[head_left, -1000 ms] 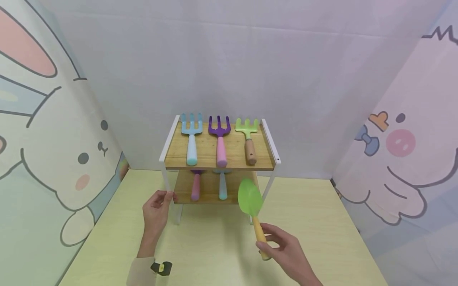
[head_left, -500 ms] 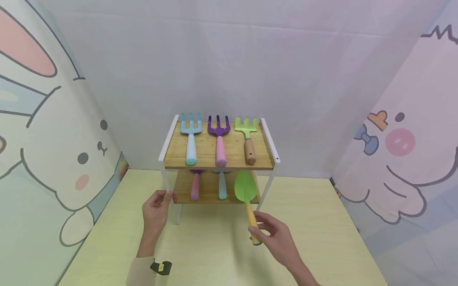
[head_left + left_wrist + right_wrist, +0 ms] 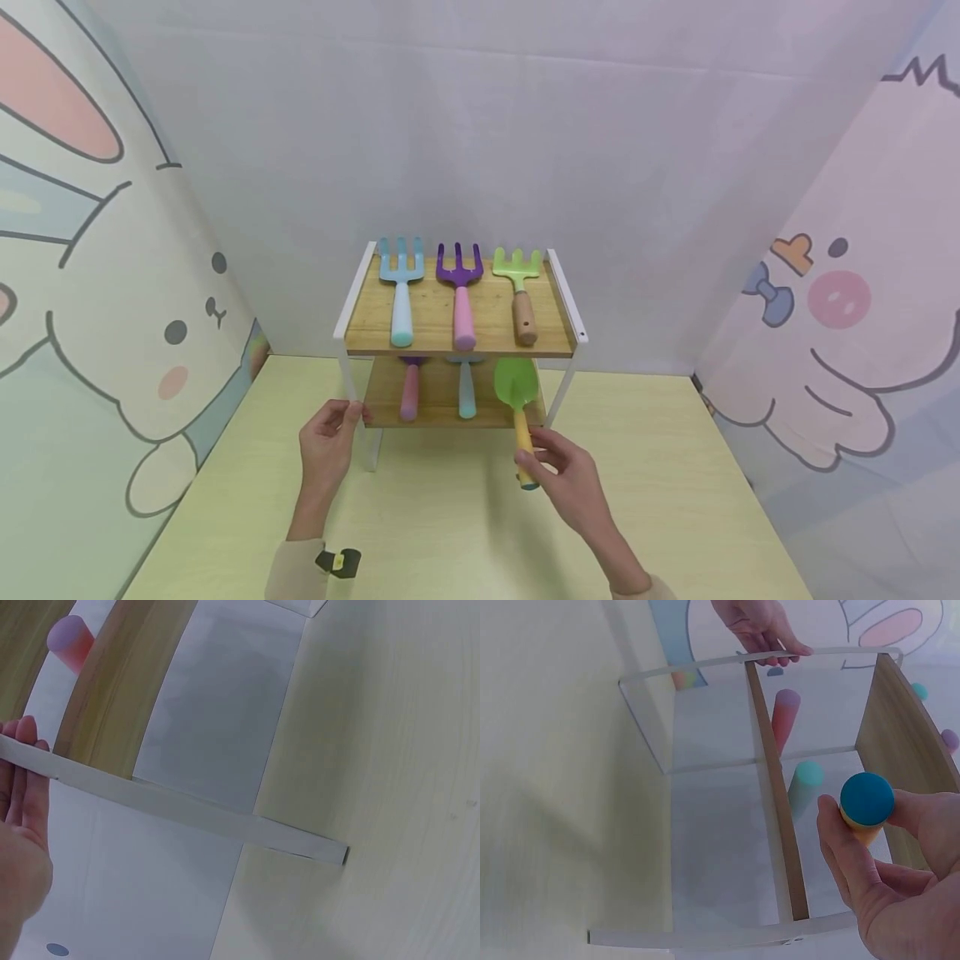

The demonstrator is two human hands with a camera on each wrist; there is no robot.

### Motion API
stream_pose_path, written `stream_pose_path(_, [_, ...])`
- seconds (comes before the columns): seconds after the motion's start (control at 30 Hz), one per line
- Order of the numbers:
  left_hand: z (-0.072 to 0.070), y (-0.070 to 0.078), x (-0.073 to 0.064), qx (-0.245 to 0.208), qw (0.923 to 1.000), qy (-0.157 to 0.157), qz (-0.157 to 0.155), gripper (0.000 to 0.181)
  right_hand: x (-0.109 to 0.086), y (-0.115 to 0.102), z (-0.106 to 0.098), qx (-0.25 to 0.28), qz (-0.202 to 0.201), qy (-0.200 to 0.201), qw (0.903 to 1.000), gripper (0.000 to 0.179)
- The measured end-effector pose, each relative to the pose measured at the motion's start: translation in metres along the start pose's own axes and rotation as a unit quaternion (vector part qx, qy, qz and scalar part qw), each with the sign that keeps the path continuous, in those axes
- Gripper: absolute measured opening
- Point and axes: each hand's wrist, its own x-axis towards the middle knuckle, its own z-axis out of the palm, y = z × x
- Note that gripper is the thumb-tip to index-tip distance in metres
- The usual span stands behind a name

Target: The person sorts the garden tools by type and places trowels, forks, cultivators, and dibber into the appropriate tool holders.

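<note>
A two-tier rack [image 3: 566, 302] with wooden shelves and white legs stands on the table. My left hand [image 3: 327, 440] grips its front left leg [image 3: 187, 812] at lower-shelf height. My right hand [image 3: 568, 483] pinches the yellow handle [image 3: 522, 442] of a trowel with a green blade [image 3: 516, 382]. That blade reaches over the right part of the lower shelf [image 3: 438, 422]; the trowel's blue end cap [image 3: 867, 799] faces the right wrist camera. To its left on that shelf lie a blue-handled tool [image 3: 467, 392] and a pink-handled tool [image 3: 410, 392], heads mostly hidden by the upper shelf.
On the upper shelf lie a light blue hand fork [image 3: 402, 292], a purple hand fork with a pink handle [image 3: 462, 296] and a green hand fork with a brown handle [image 3: 522, 296]. Cartoon-printed cloth walls [image 3: 480, 150] enclose the table [image 3: 637, 467] at the back and sides.
My right hand has moved forward and left, carrying the trowel from in front of the rack until its blade is over the lower shelf. My left hand stays on the leg.
</note>
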Motion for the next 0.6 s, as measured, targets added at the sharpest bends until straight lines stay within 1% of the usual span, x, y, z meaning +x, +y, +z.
stream_pose_path(0.13, [0.0,0.0,0.0,0.002,1.0,0.0,0.001,0.013,0.006,-0.006,0.004,-0.012,-0.002,0.012,0.9998,0.037])
stream_pose_path(0.27, [0.0,-0.001,0.0,0.002,1.0,0.005,-0.001,0.014,0.01,-0.023,0.01,-0.019,-0.013,0.021,0.9995,0.034])
stream_pose_path(0.37, [0.0,-0.001,0.0,-0.001,1.0,0.008,-0.003,0.014,0.012,-0.032,0.014,-0.011,-0.015,0.021,0.9996,0.033])
stream_pose_path(0.5, [0.0,-0.001,0.0,-0.008,1.0,0.006,-0.001,0.013,0.019,-0.023,0.019,-0.006,-0.015,0.029,0.9994,0.032])
stream_pose_path(0.6, [0.001,-0.001,0.0,-0.01,0.9999,0.004,0.003,0.013,0.025,-0.012,0.022,-0.015,-0.029,0.044,0.9985,0.032])
